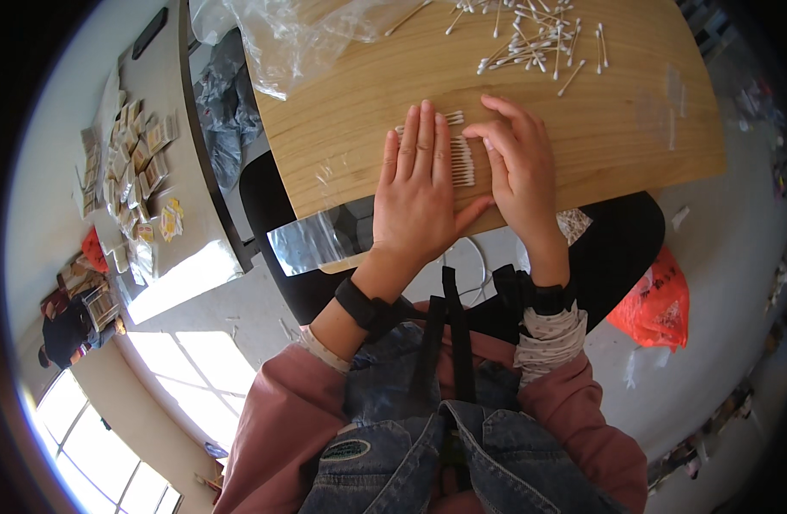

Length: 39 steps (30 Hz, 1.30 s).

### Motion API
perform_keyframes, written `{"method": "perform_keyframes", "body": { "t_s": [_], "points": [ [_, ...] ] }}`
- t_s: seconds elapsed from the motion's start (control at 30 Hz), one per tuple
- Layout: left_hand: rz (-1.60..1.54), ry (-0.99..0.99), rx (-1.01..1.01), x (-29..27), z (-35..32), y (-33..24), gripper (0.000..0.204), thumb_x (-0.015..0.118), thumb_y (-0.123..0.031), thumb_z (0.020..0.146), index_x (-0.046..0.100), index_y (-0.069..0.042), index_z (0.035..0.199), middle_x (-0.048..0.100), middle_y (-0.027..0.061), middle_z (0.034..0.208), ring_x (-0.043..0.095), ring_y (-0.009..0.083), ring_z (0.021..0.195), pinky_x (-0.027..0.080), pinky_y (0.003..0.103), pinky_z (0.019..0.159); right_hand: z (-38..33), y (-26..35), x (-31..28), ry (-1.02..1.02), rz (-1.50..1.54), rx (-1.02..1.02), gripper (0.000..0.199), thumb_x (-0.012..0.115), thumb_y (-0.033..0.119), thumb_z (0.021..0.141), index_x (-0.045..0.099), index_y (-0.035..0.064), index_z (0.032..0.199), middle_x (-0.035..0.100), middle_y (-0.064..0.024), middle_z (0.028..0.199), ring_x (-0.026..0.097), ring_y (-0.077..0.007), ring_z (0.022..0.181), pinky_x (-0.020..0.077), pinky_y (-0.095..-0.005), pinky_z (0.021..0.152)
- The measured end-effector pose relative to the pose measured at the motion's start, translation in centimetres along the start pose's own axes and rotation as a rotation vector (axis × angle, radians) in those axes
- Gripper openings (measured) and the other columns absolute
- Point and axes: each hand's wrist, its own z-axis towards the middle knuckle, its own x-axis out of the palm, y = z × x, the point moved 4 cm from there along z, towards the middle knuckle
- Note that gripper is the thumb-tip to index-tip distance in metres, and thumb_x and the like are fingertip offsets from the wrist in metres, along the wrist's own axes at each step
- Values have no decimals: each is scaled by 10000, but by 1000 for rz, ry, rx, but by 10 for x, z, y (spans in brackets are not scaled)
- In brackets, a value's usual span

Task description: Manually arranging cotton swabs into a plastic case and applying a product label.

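Wooden table (325,146); left hand (421,193) flat over swabs (463,163); right hand (523,163) half-curled alongside

2 hands (417,190) (522,163), perhaps 30-plus swabs (463,163)

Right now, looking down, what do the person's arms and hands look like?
The left hand and right hand wear no gloves. Each wrist has a black band: left band, right band. The dusty-pink sleeves end above pale cuffs; the right one shows little dark specks and looks scrunched.
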Motion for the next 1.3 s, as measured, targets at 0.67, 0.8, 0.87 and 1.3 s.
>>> {"method": "perform_keyframes", "body": {
  "t_s": [0.67, 0.8, 0.87, 1.3],
  "points": [
    [-186, -60, -58, -9, -10, 6, 1021, 662, -594, 874, 295, 82, 1547, 230, 261, 1647, 174, 397, 1554, 161, 564, 1231, 22, 9, -11, 140, 13, 27, 224, 604, -69, 898, 733, 71, 1017, 602, -112, 1351, 566, -304, 1206, 484, -376, 968],
    [-157, -36, -85, -17, -21, 11, 970, 650, -599, 872, 373, 65, 1522, 273, 254, 1636, 217, 382, 1547, 189, 546, 1227, 29, 9, -21, 38, 93, 167, 207, 650, -64, 853, 706, 85, 986, 615, -115, 1306, 575, -331, 1158, 499, -399, 943],
    [-162, -24, -84, -16, -24, 13, 962, 650, -600, 872, 374, 45, 1531, 271, 249, 1638, 215, 382, 1547, 183, 546, 1229, 34, 5, -20, 27, 12, 131, 168, 696, -25, 853, 705, 86, 979, 616, -105, 1303, 573, -319, 1169, 494, -403, 950],
    [-107, 45, -44, -10, -21, 9, 946, 572, -649, 895, 357, -14, 1563, 323, 117, 1650, 247, 274, 1550, 157, 530, 1240, 58, -1, 7, 86, -51, -49, 142, 773, 32, 787, 654, 73, 852, 622, -103, 1275, 567, -336, 1175, 485, -429, 956]
  ]
}}
